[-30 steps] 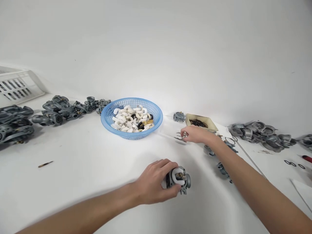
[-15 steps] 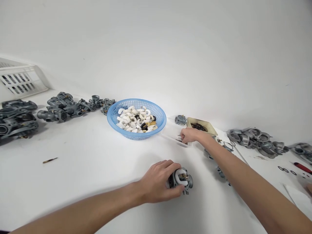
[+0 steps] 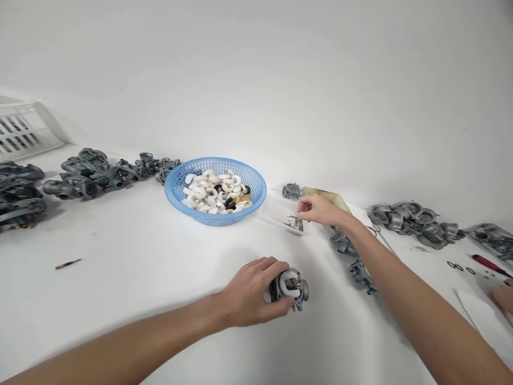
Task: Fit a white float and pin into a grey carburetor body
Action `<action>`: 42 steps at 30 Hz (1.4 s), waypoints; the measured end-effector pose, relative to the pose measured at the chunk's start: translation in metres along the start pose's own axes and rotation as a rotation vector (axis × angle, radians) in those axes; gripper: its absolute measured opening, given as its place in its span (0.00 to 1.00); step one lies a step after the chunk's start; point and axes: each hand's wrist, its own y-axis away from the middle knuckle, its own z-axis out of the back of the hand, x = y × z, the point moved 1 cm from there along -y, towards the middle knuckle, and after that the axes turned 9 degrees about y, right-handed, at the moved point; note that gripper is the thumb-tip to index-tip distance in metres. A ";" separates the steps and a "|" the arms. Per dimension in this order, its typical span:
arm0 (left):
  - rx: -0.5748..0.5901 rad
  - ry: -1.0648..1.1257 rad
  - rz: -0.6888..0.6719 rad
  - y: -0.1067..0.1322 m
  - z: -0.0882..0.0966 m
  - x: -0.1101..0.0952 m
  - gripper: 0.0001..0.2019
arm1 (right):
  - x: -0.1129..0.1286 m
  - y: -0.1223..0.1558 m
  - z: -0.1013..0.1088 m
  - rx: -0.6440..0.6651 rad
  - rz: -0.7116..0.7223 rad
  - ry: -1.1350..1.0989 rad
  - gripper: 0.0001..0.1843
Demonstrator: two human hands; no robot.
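Observation:
My left hand point(image 3: 250, 291) is wrapped round a small grey carburetor body point(image 3: 292, 289) with a white ring on top, holding it down on the white table. My right hand point(image 3: 318, 209) reaches far forward and pinches a small metal pin out of a shallow clear tray point(image 3: 280, 219) of small metal parts. The blue basket point(image 3: 215, 191) with white and black float pieces stands just left of that tray.
Grey carburetor bodies lie in heaps at the left point(image 3: 86, 174) and at the right point(image 3: 412, 216). A tan box point(image 3: 334, 198) sits behind my right hand. A white crate point(image 3: 20, 128) stands far left. Another person's hand point(image 3: 503, 294) shows at the right edge, near a red-handled tool point(image 3: 487, 263).
My right hand has lifted slightly from the clear tray with a small metal piece pinched. My left hand has stayed on the carburetor. The view has shifted a little.

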 end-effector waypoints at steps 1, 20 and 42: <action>0.002 0.005 0.003 0.000 0.000 0.000 0.19 | 0.001 0.009 -0.003 -0.040 0.022 -0.082 0.10; 0.060 0.012 0.041 -0.004 0.004 -0.006 0.18 | 0.028 0.112 -0.099 -0.087 0.107 -1.044 0.09; 0.017 0.002 -0.025 -0.003 0.003 -0.003 0.21 | 0.032 0.118 -0.104 -0.085 0.095 -0.982 0.08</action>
